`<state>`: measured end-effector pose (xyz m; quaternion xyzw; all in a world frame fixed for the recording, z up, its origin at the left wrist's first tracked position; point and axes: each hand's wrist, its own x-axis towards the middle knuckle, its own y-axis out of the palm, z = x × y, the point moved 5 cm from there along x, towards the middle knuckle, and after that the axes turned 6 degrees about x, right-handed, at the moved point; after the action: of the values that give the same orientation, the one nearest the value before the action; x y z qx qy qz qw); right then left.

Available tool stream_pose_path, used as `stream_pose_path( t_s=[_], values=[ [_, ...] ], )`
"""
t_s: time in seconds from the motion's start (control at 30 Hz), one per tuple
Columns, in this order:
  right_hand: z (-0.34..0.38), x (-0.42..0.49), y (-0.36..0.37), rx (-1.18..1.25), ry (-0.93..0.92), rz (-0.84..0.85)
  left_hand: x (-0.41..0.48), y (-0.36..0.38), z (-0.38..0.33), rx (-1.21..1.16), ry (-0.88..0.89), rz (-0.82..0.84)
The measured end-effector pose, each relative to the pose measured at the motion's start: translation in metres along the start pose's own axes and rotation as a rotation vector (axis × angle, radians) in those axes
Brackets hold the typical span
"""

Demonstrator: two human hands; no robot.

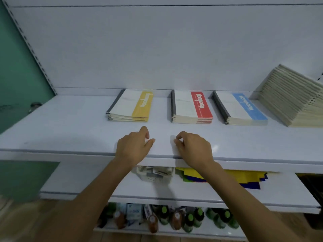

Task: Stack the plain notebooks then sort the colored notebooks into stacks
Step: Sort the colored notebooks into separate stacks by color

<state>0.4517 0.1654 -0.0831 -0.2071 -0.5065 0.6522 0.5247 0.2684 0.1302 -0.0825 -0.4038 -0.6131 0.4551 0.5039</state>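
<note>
Up on the top shelf [70,126], toward the far side, the notebooks look pretty much sorted already: a yellow stack [130,106] on the left, a red stack [191,107] in the middle, a blue stack [241,109] right of that, and the plain stack [293,98] at the far right, way taller than the others. Both hands sit at the near edge, well apart from every stack. The left hand [132,147] and right hand [194,148] each have loosely curled fingers and aren't holding anything. Handling-wise, these look like thin softcover notebooks, so a single one should be light and floppy. The covers are probably a bit slick, so they'd slide over each other if you only grab the top few. I'd take a coloured stack by the bound side with the dark strip, or squeeze it between both hands from the sides. The plain stack is the one to watch. It's likely heavy as a whole and looks slanted like a fanned deck, though the wide lens may exaggerate that, so flat palms pushing the sides square beats lifting it. Room is decent: a wide strip of shelf in front of the stacks, gaps between the coloured ones, and loads of space left of yellow. The back wall sits right behind the stacks, and the near lip drops off to a lower shelf with a basket [155,177] and coloured sheets [244,178].
</note>
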Motion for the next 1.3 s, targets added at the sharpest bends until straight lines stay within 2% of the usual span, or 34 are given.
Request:
stream_pose_path(
  t_s=[0.17,0.33,0.5,0.67,0.83,0.97,1.1,1.2,1.3],
  values=[
    [0.027,0.009,0.016,-0.166,-0.118,0.061,-0.007,-0.01,0.066,-0.031,-0.137,-0.07],
    [0.038,0.037,0.023,-0.161,-0.049,0.091,0.009,-0.012,0.115,0.035,-0.119,-0.035],
    [0.067,0.071,0.048,-0.186,-0.03,0.067,0.034,-0.01,0.152,0.021,-0.133,0.076],
    [0.081,0.099,0.059,-0.083,0.156,-0.023,0.066,-0.004,0.164,0.05,-0.023,0.027],
    [0.075,0.11,0.062,-0.047,0.319,-0.042,0.103,0.005,0.166,0.105,0.117,0.084],
    [0.08,0.113,0.065,0.134,0.288,-0.086,0.106,0.007,0.169,0.001,0.159,0.064],
    [0.075,0.105,0.072,0.237,0.345,-0.143,0.103,0.013,0.167,-0.037,0.258,0.069],
    [0.074,0.108,0.073,0.287,0.34,-0.122,0.107,0.016,0.17,-0.022,0.219,0.015],
    [0.067,0.113,0.07,0.378,0.354,-0.179,0.105,0.016,0.171,-0.036,0.194,-0.068]
  ],
)
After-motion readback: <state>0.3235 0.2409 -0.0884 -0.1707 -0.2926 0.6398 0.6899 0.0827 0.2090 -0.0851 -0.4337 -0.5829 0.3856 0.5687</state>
